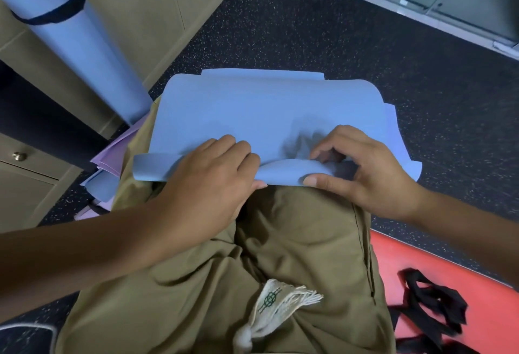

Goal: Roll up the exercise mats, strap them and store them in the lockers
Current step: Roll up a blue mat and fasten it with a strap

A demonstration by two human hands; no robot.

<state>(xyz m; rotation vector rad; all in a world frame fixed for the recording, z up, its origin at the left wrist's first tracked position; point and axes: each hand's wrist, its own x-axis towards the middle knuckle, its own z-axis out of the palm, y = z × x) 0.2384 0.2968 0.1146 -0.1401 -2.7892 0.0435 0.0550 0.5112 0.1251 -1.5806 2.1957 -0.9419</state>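
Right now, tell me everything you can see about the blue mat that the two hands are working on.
The blue mat is a thin, flexible, foam-like sheet, matte and plain. It lies across the person's lap and reaches onto the dark speckled floor, its far layers stacked unevenly. Its near edge is curled up into the start of a roll. The left hand lies on that edge with fingers curled over it, and the right hand pinches it between thumb and fingers. No strap is on it.

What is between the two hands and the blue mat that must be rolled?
Nothing visible. The left hand and the right hand both already grip the near edge of the blue mat, curling it over.
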